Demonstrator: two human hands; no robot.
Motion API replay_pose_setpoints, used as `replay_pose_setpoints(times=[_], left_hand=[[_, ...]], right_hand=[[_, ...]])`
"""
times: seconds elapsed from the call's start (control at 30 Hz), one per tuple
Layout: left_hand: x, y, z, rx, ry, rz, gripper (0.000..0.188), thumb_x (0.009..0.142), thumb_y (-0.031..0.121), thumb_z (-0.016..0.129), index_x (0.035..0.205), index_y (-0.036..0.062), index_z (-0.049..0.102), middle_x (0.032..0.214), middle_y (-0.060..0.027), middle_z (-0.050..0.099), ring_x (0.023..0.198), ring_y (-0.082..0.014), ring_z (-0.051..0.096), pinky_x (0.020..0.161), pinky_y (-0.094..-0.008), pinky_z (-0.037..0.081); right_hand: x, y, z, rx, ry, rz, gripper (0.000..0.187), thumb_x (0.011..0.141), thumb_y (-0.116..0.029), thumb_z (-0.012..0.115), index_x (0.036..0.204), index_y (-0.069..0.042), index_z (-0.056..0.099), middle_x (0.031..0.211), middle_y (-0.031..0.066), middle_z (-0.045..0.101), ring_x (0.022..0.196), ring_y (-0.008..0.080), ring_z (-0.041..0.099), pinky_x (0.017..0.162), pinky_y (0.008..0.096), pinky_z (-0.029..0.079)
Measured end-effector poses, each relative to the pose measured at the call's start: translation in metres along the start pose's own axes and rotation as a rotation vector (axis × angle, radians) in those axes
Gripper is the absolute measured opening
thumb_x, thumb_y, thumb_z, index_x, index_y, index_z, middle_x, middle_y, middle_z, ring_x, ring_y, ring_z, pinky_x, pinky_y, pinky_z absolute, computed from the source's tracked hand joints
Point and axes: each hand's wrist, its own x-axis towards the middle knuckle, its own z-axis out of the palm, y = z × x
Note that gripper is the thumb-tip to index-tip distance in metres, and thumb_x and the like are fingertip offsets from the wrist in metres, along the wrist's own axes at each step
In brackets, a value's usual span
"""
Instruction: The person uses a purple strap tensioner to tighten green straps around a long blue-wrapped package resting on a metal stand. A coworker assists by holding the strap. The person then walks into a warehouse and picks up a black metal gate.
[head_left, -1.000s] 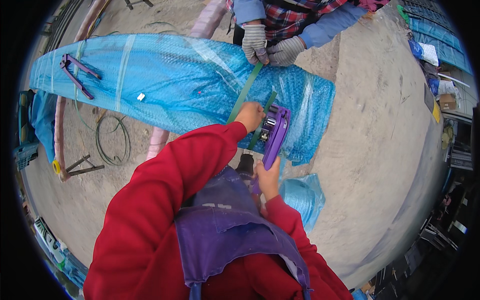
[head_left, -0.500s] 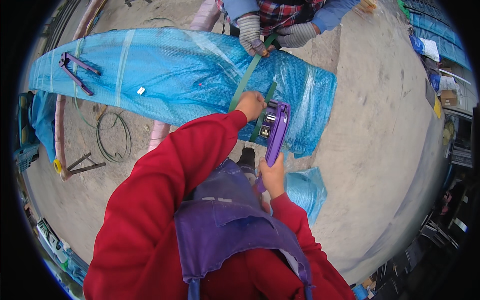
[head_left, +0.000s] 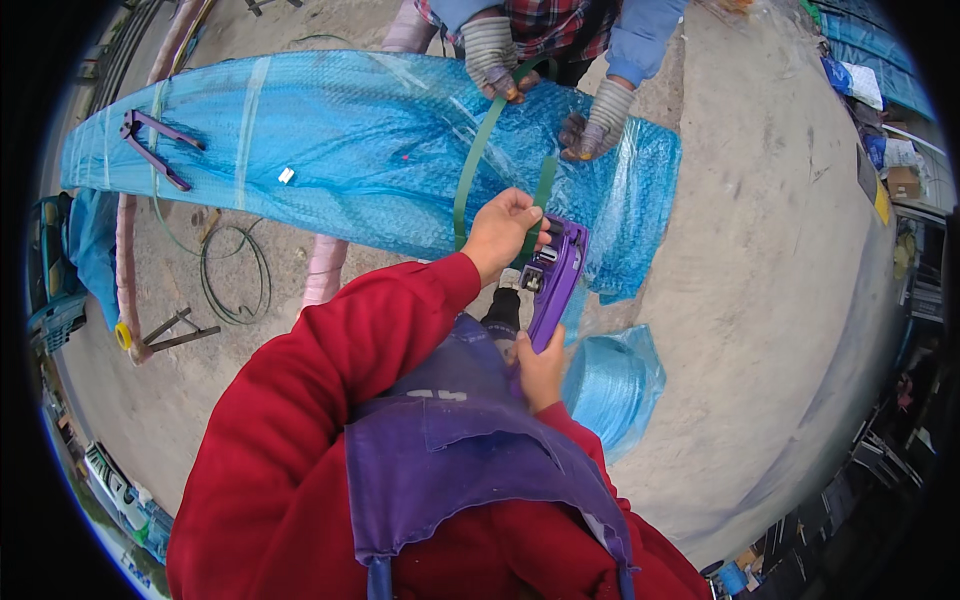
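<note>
A long package [head_left: 330,150] wrapped in blue bubble wrap lies across the far side of the view. Between the fingers of my left hand [head_left: 505,232] is pinched a green strap [head_left: 545,185], whose free end points up. My right hand [head_left: 541,372] is wrapped round the handle of a purple strapping tool [head_left: 560,280]; its metal head sits beside the strap, close to my left fingers. Across the package, a co-worker's gloved hand [head_left: 492,60] holds another stretch of the green strap [head_left: 470,165]. Their other gloved hand [head_left: 598,125] rests on the wrap.
A second purple tool [head_left: 155,145] and a small white piece [head_left: 286,175] lie on the package. Pink-wrapped bars [head_left: 323,268] support it from below. Coiled strap [head_left: 235,275] lies on the floor at left. A blue bubble-wrap roll [head_left: 610,385] stands right of my right hand.
My left hand has turned and shifted right, gripping the strap beside the tool. The co-worker's one hand has left the strap and moved right onto the package. The tool has dropped slightly nearer me.
</note>
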Motion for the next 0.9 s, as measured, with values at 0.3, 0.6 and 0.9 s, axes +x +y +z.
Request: replay_pose_setpoints(times=[0.3,0.6,0.9], left_hand=[[0.009,-0.004,-0.001,-0.022,0.062,-0.003,0.008,0.093,0.011,0.052,0.095,0.0043,0.048,0.083,-0.0069,0.058,0.068,-0.0145,0.057,0.063,-0.0287,0.050],[-0.080,-0.051,-0.011,-0.084,0.131,-0.122,0.006,0.096,0.013,0.048,0.095,0.0075,0.048,0.074,0.0010,0.051,0.063,-0.0074,0.045,0.059,-0.0217,0.039],[-0.088,-0.089,-0.023,0.438,-0.177,-0.059,0.007,0.097,0.012,0.047,0.093,0.0066,0.049,0.074,0.0013,0.049,0.066,-0.0071,0.045,0.061,-0.0217,0.039]], right_hand=[[0.036,0.016,-0.001,-0.001,0.001,-0.162,0.029,0.086,-0.007,0.059,0.106,-0.004,0.039,0.075,0.0051,0.051,0.053,0.0107,0.052,0.047,0.0255,0.043],[0.041,0.016,0.000,-0.062,0.050,-0.155,0.029,0.084,-0.008,0.061,0.104,-0.002,0.041,0.076,0.0077,0.053,0.055,0.0137,0.054,0.051,0.0285,0.045],[0.039,0.016,-0.007,-0.226,0.065,-0.190,0.032,0.081,-0.010,0.062,0.105,-0.001,0.043,0.087,0.0125,0.056,0.082,0.0232,0.057,0.073,0.0350,0.046]])
